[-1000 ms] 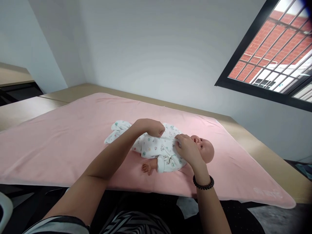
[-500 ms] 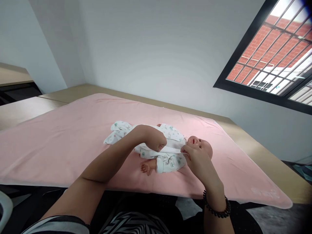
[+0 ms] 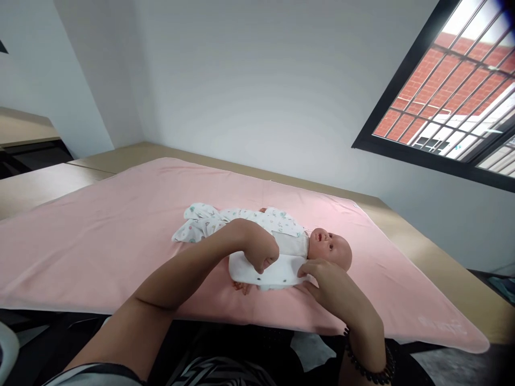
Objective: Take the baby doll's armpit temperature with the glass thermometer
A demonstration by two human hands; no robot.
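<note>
Since doll [image 3: 290, 244] is face-up, shirt flap [image 3: 285, 268] folds outward. L hand [image 3: 260, 246] curled, R hand [image 3: 329, 284] beside neck; can't tell if either's gripping.

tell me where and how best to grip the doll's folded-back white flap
Probably the free edge of the flap, pinched beside its two dark dots from the near side: it lies folded toward the person, leaving that edge nearest.

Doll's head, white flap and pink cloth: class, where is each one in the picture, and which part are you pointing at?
Doll's head [image 3: 338, 250]: head view, on the forehead.
White flap [image 3: 287, 267]: head view, on its plain middle.
Pink cloth [image 3: 120, 241]: head view, on its bare left part.
</note>
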